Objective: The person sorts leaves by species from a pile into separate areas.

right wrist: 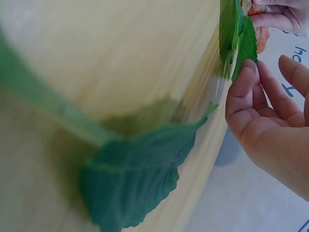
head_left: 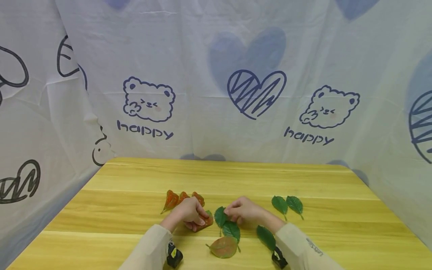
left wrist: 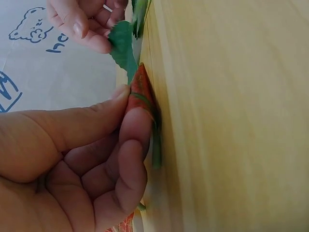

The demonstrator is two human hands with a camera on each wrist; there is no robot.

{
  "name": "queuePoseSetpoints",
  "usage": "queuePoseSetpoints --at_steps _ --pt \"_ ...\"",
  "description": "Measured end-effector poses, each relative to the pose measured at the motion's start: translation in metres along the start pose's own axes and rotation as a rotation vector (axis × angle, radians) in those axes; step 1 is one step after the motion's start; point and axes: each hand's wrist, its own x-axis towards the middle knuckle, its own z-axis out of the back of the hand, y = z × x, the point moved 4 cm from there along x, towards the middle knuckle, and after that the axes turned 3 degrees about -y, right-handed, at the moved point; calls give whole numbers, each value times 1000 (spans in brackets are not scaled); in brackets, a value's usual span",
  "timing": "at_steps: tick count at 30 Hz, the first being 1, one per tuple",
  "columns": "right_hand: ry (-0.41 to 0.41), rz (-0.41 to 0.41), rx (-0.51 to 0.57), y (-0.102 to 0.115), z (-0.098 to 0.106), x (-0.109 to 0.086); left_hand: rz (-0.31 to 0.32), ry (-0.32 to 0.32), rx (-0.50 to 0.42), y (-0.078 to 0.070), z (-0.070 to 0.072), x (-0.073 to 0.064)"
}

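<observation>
Left grip [left wrist: 72,162] pinches a reddish leaf [left wrist: 140,91] between thumb [left wrist: 79,124] and fingers [left wrist: 133,157].

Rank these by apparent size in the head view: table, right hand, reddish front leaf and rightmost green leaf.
1. Table
2. Right hand
3. Reddish front leaf
4. Rightmost green leaf, farther away

Cream sleeves [head_left: 303,245], dark marking [head_left: 314,246] on the right one, black wrist devices [head_left: 174,258], yellow patch [head_left: 174,253] on the left.

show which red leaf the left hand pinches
The red leaf just left of the central green pair; unlike the other reds, the left hand holds it.
</observation>
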Motion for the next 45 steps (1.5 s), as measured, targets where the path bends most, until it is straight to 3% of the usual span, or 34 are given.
queuePoseSetpoints --at_steps 7,18,34,45 --pt "-83 61 27 0 6 -3 9 -4 11 1 0 1" --pt "-280 52 58 -5 22 -8 12 8 8 2 0 1" --pt "-356 35 121 -9 51 -31 20 9 -7 0 0 -1" --pt "-406 10 140 -25 75 -47 7 12 0 1 0 1"
